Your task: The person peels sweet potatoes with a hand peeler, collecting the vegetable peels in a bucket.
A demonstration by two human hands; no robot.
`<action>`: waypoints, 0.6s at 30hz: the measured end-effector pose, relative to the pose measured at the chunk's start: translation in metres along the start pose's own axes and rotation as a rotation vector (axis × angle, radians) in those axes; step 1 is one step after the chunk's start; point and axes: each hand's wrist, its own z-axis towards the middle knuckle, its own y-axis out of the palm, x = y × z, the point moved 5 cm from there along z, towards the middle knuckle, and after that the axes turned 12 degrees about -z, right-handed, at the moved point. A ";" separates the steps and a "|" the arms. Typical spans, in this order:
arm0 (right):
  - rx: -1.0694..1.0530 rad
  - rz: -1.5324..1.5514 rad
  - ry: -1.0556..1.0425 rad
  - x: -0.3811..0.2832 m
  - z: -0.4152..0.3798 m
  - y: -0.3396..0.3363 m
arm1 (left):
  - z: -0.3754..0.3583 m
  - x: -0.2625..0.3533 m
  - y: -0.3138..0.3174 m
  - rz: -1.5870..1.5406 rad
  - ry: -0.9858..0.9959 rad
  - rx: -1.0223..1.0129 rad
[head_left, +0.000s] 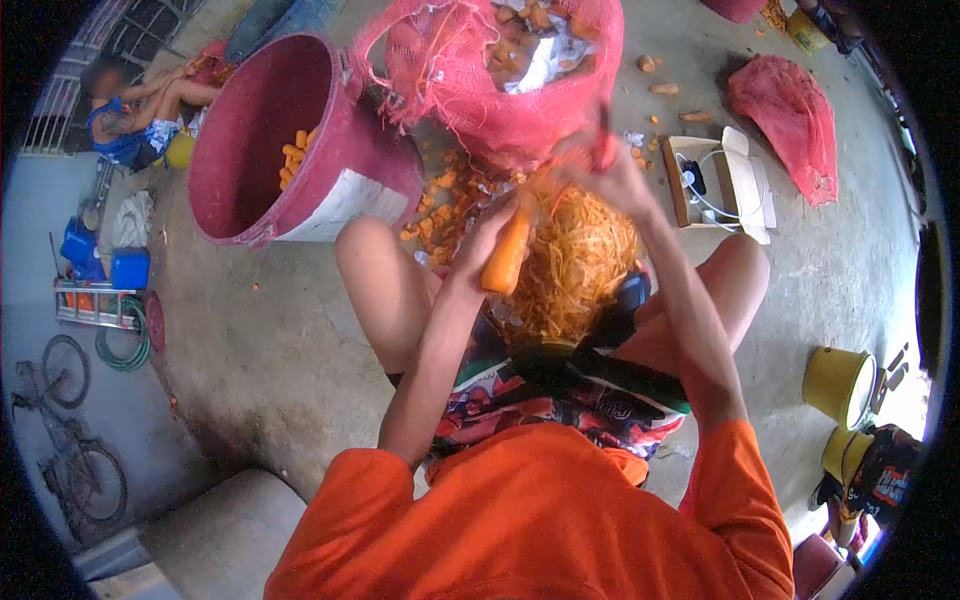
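Observation:
My left hand (484, 238) is closed around a peeled-looking orange carrot (508, 256), its thick end pointing toward me. To the right, my right hand (622, 182) grips a red peeler (604, 142), blurred by motion and apart from the carrot's near end. Below both hands, between my knees, a heap of carrot peelings (585, 255) fills the space; whatever holds it is mostly hidden. Just beyond stands a pink mesh sack (440, 65) with carrots and pale wrapping inside its open top.
On the left, a large tilted-looking pink tub (345, 150) contains several peeled carrots (296, 155). Orange scraps (435, 215) litter the floor beside it. Rightward lie an open cardboard box (712, 185) with a white cable and a red sack (785, 120). Another person (135, 120) sits far left.

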 end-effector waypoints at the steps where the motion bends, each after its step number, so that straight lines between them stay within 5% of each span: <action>1: -0.002 -0.005 -0.004 -0.011 -0.009 0.011 | 0.000 -0.001 -0.001 -0.003 0.005 -0.004; 3: -0.278 -0.176 -0.388 -0.047 -0.026 0.046 | 0.004 0.004 0.001 0.081 0.047 -0.048; 4: -0.212 -0.154 -0.430 -0.040 -0.026 0.046 | 0.004 0.003 0.008 0.017 0.022 -0.178; 8: 0.023 -0.114 -0.041 0.014 0.007 -0.014 | -0.003 -0.003 -0.010 -0.123 -0.113 -0.089; 13: -0.095 0.029 -0.232 -0.024 -0.018 0.029 | -0.006 0.011 0.031 -0.085 0.053 -0.080; 15: -0.244 -0.233 -0.294 -0.023 -0.024 0.047 | 0.003 0.006 0.026 0.034 0.072 -0.181; 18: -0.010 -0.141 -0.137 0.013 0.006 0.000 | 0.002 -0.003 -0.018 -0.178 -0.080 -0.218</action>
